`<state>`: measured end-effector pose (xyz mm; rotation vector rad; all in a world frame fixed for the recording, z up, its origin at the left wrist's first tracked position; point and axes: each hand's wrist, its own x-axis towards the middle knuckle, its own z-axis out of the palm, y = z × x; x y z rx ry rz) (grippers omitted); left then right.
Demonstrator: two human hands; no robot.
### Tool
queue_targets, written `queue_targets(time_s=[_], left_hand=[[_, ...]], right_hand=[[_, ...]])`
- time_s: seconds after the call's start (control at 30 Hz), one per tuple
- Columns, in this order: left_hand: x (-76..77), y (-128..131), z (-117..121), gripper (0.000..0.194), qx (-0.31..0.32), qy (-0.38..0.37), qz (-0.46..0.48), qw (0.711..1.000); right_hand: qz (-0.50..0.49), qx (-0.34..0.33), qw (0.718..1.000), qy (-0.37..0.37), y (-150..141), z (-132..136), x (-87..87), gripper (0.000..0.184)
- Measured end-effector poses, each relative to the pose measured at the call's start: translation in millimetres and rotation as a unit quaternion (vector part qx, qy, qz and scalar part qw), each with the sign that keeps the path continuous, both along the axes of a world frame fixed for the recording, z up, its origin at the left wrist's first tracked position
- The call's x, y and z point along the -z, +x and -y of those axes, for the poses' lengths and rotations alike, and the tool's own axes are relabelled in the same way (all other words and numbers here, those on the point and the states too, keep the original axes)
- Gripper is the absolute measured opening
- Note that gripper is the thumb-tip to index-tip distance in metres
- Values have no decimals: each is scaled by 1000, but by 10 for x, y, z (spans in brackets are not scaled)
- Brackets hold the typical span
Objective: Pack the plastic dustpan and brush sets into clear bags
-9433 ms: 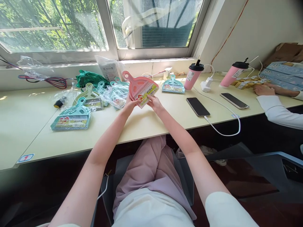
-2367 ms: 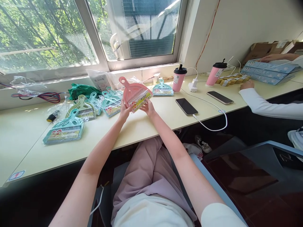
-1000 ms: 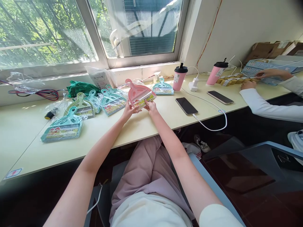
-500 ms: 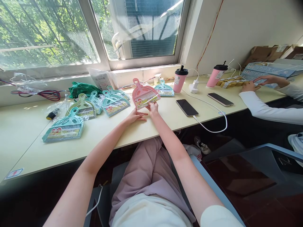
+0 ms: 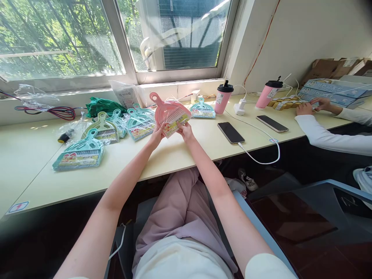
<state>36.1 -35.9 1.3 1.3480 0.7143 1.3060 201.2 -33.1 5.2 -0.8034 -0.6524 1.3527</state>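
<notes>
Between my two hands is a pink dustpan and brush set (image 5: 171, 114), tilted with its handle up and to the left, a printed label along its lower edge. My left hand (image 5: 157, 135) is closed on its lower left corner. On the lower right edge, my right hand (image 5: 185, 131) pinches it near the label. To the left lie more wrapped sets: a teal one (image 5: 80, 153) at the front, an olive green one (image 5: 102, 130) behind it, and several teal ones (image 5: 140, 124) nearer my hands. Another teal set (image 5: 202, 108) lies right of the pink one.
Right of my hands are a pink cup (image 5: 223, 99), a phone (image 5: 231, 132) on a white cable, a second phone (image 5: 272, 123) and another pink cup (image 5: 269, 95). A co-worker's hands (image 5: 312, 107) touch yellow items at far right. A screwdriver (image 5: 65, 136) lies left.
The pink set has moved left and tilted further, its handle leaning left. My left hand has risen from the table and taken hold of its left corner.
</notes>
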Motion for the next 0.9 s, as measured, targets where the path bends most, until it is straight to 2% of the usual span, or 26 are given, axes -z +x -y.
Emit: queue_targets(time_s=[0.2, 0.5, 0.73, 0.9], left_hand=[[26, 27, 44, 80, 27, -1, -34, 999], [50, -59, -11, 77, -43, -26, -92, 995], [76, -65, -41, 81, -22, -25, -95, 995], [102, -68, -54, 80, -19, -16, -104, 994]], right_hand=[[0, 15, 1000, -13, 19, 25, -38, 16], [19, -9, 999, -32, 40, 15, -56, 11], [65, -29, 997, -36, 107, 20, -64, 18], [81, -24, 995, -46, 111, -4, -54, 15]])
